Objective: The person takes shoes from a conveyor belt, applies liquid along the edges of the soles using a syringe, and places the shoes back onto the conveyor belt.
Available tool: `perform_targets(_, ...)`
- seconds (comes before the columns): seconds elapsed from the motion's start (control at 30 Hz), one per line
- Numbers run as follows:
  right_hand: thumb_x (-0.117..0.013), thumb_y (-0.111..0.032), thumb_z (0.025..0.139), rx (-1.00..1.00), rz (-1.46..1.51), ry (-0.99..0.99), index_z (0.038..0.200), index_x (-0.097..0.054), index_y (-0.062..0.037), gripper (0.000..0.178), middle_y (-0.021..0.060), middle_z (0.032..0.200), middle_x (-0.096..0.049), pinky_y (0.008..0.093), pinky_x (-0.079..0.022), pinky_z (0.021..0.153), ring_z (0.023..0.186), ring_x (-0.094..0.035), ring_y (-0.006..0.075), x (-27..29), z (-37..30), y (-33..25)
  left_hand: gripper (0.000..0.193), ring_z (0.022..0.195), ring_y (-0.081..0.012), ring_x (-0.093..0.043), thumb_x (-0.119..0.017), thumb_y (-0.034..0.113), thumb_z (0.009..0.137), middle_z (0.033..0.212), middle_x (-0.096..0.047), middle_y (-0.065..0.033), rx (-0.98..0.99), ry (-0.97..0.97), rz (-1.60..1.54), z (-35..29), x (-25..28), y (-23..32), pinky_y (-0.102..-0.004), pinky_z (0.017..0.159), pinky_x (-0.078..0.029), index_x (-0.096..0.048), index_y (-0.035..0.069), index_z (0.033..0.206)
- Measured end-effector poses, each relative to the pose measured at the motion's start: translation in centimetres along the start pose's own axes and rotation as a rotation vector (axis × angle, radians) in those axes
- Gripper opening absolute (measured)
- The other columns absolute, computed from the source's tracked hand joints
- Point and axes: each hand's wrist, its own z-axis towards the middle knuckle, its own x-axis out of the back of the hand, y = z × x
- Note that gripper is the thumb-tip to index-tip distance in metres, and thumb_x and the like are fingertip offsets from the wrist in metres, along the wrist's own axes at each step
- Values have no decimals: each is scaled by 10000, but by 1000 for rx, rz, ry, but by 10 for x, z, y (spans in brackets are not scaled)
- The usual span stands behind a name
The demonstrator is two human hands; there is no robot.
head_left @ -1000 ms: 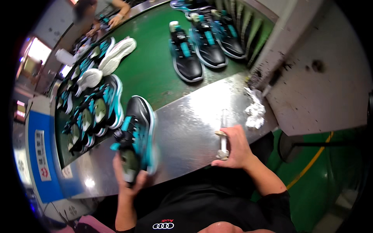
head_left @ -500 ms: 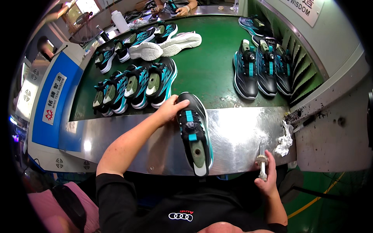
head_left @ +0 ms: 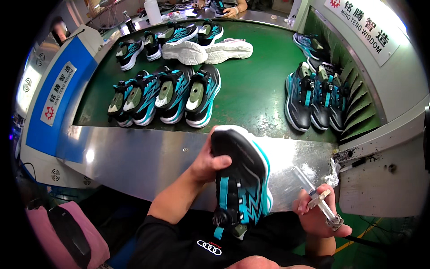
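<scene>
Drawn nearer the wearer's chest and rolled partly onto one side since half a second earlier, a black-and-turquoise shoe (head_left: 239,166) now shows its zigzag-patterned flank, while a syringe (head_left: 319,200) has swung to slant toward it. Closed around the toe, the fingers of the left hand (head_left: 208,163) grip the shoe above the table's metal strip (head_left: 134,154), its heel end reaching past the near edge. At right, the fingers of the right hand (head_left: 316,219) curl around the syringe's flange, the thumb beside the plunger's end and the clear barrel aimed up and left, apart from the shoe. Crumpled white paper (head_left: 332,175) lies just beyond. Across the green surface (head_left: 251,96), four matching shoes (head_left: 202,98) line up at left near two pale soles (head_left: 230,51); more shoes (head_left: 299,105) stand at right, and a co-worker's hand (head_left: 230,12) shows at the far side.
</scene>
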Motion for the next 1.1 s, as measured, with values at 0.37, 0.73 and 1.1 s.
perform_targets(0.37, -663, -727, 606, -38, 204, -294, 1267, -400, -29, 997, 203, 1030, -486, 306, -323, 731, 882, -483, 242, -52, 46, -2, 725, 1017, -249, -545, -821, 153, 606, 1081, -543, -162, -203, -149, 258, -17, 1, -5, -386, 870, -447, -373, 73, 1171)
perform_targets(0.73, -631, -731, 630, -28, 172, -279, 1247, -386, -5, 983, 196, 987, -492, 309, -326, 743, 880, -463, 238, -56, 52, 4, 714, 972, -255, -555, -809, 121, 613, 1049, -549, -179, -287, -220, 355, -17, 1, -4, -383, 822, -456, -377, 78, 1180)
perform_targets(1.1, -649, -730, 621, -4, 145, -234, 1232, -382, 15, 999, 185, 991, -489, 308, -346, 762, 906, -457, 230, -53, 45, 4, 718, 996, -236, -553, -812, 167, 590, 1068, -551, -160, -187, -97, 267, -19, -2, 1, -367, 859, -456, -379, 66, 1154)
